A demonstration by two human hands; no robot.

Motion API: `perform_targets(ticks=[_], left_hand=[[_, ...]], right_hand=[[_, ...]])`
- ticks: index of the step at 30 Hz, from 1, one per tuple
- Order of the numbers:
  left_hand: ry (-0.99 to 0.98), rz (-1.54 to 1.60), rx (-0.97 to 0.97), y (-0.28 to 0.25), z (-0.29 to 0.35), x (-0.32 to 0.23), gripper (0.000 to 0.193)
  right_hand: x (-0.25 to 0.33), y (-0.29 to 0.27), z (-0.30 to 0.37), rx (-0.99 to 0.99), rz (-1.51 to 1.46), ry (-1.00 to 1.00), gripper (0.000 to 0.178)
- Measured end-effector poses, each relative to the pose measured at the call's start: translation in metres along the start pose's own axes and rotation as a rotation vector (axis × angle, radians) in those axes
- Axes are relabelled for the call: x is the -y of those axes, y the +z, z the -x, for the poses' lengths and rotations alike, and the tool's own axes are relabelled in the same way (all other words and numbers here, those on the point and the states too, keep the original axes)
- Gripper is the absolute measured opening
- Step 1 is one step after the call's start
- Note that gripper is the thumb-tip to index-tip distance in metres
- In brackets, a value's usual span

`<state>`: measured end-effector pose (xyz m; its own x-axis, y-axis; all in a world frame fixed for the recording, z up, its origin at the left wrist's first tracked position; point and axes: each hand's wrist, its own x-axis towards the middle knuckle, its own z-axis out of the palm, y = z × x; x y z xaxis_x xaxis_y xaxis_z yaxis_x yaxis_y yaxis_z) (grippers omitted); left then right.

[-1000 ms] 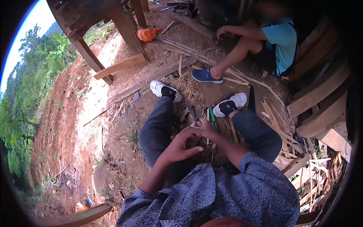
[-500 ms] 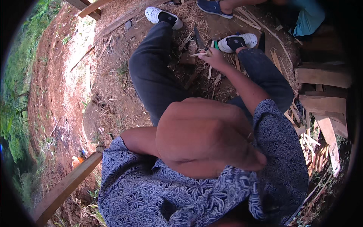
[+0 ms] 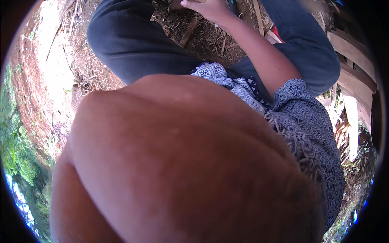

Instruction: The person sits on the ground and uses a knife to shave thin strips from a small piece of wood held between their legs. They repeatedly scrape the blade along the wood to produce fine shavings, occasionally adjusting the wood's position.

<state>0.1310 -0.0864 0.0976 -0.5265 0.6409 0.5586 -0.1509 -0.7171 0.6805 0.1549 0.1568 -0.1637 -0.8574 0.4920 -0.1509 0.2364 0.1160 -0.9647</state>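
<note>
My left arm (image 3: 182,162) is raised right up to the camera and fills most of the picture as a blur of bare skin; its fingers cannot be made out. At the top edge my right hand (image 3: 208,9) reaches down between my knees, fingers curled on a pale wooden strip (image 3: 200,1) that the frame cuts off. My right forearm (image 3: 259,52) runs from the blue patterned sleeve (image 3: 308,129) up to that hand. I am sitting, with the left leg in dark trousers (image 3: 133,44) and the right in blue jeans (image 3: 312,44).
Wood slivers and shavings (image 3: 188,32) litter the ground between my legs. Stacked planks (image 3: 352,52) lie at the right. A bare red earth slope (image 3: 44,81) falls away on the left to green bushes (image 3: 16,162).
My left arm has come up from my lap toward the camera and now blocks most of the view. The view has tipped down; the shoes and the seated person have left the picture.
</note>
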Motion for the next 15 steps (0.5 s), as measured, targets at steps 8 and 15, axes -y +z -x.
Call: perform_targets(ticks=[8, 15], left_hand=[[-0.074, -0.074, -0.052, -0.036, -0.011, 0.025, 0.018], [-0.194, -0.329, -0.123, -0.071, -0.025, 0.07, 0.024]], right_hand=[[0.01, 0.025, 0.008, 0.055, -0.07, 0.134, 0.025], [0.006, 0.02, 0.006, 0.005, -0.172, 0.141, 0.029]])
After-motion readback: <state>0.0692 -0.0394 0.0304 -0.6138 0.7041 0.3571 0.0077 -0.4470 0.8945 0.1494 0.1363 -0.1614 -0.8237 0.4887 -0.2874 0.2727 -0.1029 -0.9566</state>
